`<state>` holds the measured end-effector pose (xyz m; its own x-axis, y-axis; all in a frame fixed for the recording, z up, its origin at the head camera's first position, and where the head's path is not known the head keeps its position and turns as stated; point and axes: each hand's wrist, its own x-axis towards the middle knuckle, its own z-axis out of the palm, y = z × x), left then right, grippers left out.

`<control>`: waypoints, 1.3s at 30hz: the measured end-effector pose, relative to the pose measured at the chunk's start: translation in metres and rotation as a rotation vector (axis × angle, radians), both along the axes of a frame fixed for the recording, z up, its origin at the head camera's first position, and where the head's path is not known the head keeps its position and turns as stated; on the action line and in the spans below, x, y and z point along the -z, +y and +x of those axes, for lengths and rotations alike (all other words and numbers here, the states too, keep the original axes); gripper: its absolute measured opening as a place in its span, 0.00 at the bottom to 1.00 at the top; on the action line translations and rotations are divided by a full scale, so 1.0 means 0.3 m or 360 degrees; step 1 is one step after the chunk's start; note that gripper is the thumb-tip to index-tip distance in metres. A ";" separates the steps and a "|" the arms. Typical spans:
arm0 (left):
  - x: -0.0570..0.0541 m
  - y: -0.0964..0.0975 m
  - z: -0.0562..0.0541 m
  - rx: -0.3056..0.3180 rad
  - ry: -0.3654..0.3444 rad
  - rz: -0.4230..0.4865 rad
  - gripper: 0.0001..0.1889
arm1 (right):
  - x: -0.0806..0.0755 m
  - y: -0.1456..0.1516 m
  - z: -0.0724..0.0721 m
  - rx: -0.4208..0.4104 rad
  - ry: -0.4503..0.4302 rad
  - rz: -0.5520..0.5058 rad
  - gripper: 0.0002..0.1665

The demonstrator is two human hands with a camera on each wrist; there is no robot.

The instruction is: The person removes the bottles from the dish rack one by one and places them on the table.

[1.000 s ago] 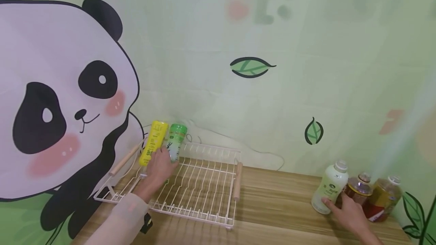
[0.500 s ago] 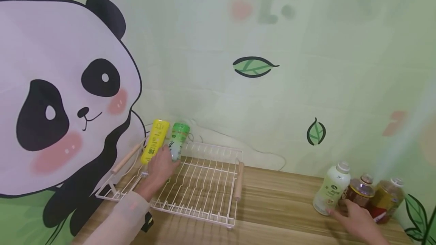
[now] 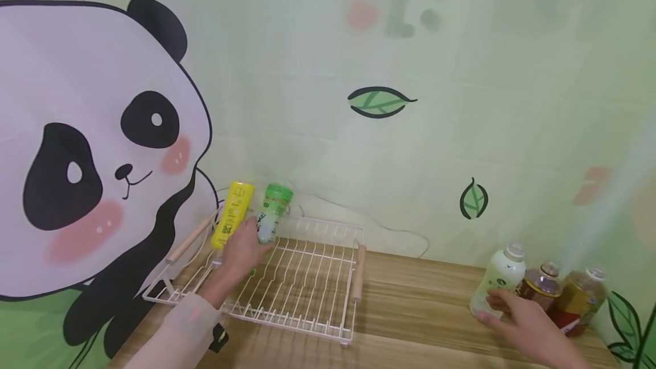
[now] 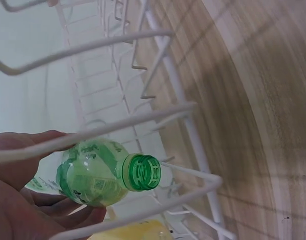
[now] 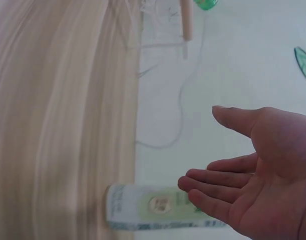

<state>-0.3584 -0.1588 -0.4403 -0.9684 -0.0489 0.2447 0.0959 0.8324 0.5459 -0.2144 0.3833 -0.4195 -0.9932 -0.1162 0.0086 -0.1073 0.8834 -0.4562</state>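
A green-tinted plastic bottle [image 3: 275,209] leans neck-down in the white wire dish rack [image 3: 307,335]. My left hand [image 3: 243,249] curls round it, thumb on one side and fingers on the other. In the left wrist view the open green bottle mouth [image 4: 147,172] shows without a cap, behind the rack's wires. Left of it a yellow bottle [image 3: 233,215] also leans in the rack. Off to the right, my right hand [image 3: 528,320] is held with thumb and fingers spread in front of a white-and-pale-green bottle [image 3: 507,269], which stands upright; nothing is in that palm.
Beside the white bottle stand a dark-brown bottle [image 3: 542,282] and an amber bottle with a red label [image 3: 581,295]. The rack has wooden handles [image 3: 358,275] at its sides. A thin cable [image 3: 381,226] runs along the printed cloth wall behind the wooden table [image 3: 410,300].
The green bottle's raised end has swung right, away from the yellow bottle, in my left hand. My right hand has come off the white bottle's side, shifted, and opened wider.
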 end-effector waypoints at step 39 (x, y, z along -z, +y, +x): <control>-0.186 0.413 0.187 0.0707 0.0284 -0.0243 0.44 | -0.203 -0.454 -0.138 -0.0555 0.1034 0.0185 0.56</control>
